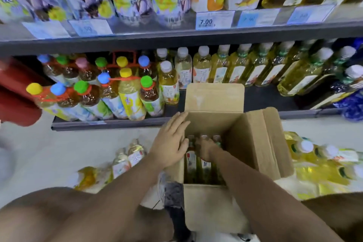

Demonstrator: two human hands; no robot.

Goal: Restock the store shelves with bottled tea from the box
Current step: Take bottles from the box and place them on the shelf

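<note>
Head view. An open cardboard box stands on the floor, close against the front of the lower shelf, with its flaps up. The bottled tea stands upright inside, caps up, in a short row along the near left corner. The rest of the box interior looks bare.

The left hand lies flat with its fingers straight and close together, pressed on the rim of the box's left wall, apparently steadying it. The right hand is down inside the box, fingers curled over the bottle tops. It seems to grip one neck, though the hand itself hides which bottle.

Handling, as a judgement: these look like full plastic bottles, so fairly weighty. They would be stiff at cap and neck, softer at the body, with a smooth label film that may slip. The neck just under the cap is the best hold for lifting clear of the box, shifting to the body for placing. They should be tough enough, though a drop could dent one.
</note>
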